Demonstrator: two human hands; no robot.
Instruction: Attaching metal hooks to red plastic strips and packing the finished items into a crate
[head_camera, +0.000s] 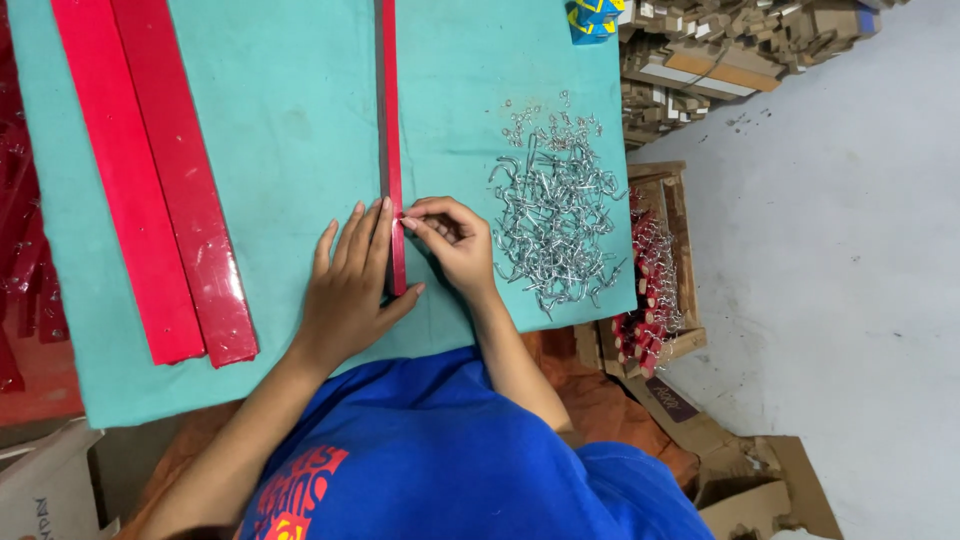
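Note:
A narrow red wooden strip (388, 120) lies lengthwise on the teal table cover (290, 130). My left hand (350, 285) rests flat on its near end, fingers together, holding it down. My right hand (452, 240) pinches something small against the strip's right edge at about the fingertips of the left hand; what it holds is hidden by the fingers. A heap of silver metal hooks (552, 222) lies just right of my right hand, with smaller screw eyes (550, 125) scattered beyond it.
Two wide red strips (160, 180) lie side by side at the table's left. A wooden crate with red pieces carrying hooks (655, 290) stands below the table's right edge. Stacked wooden pieces (720, 50) fill the top right. Cardboard boxes (740, 470) sit on the grey floor.

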